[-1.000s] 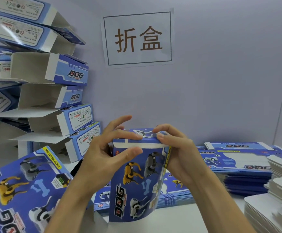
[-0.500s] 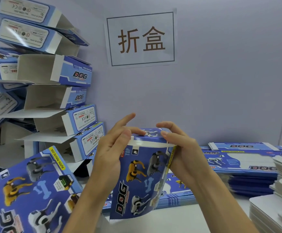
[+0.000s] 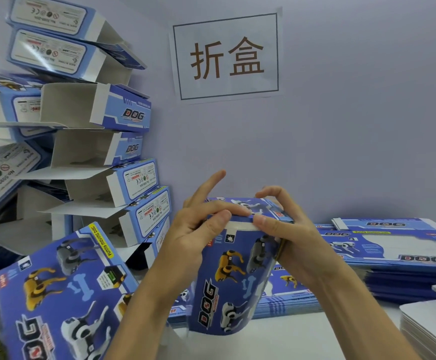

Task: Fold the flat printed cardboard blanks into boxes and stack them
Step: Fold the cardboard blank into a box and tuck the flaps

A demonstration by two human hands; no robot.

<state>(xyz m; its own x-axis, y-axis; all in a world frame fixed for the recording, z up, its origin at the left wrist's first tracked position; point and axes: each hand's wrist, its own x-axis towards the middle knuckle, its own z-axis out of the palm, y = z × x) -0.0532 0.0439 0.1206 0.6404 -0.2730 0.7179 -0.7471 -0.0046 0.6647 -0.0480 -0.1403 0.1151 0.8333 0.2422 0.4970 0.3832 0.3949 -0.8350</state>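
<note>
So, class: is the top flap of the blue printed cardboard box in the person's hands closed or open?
Nearly closed: the top flap is folded over, left hand and right hand pressing it down; a white edge shows.

Folded boxes [image 3: 123, 178] stacked far left; flat blanks [image 3: 393, 258] piled right on surface [image 3: 276, 344]; held box [image 3: 235, 276] centre; sign [image 3: 227, 57] on wall behind.

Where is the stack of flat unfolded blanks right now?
In the head view, the stack of flat blanks lies on the table at right, against the wall, behind the right hand.
</note>
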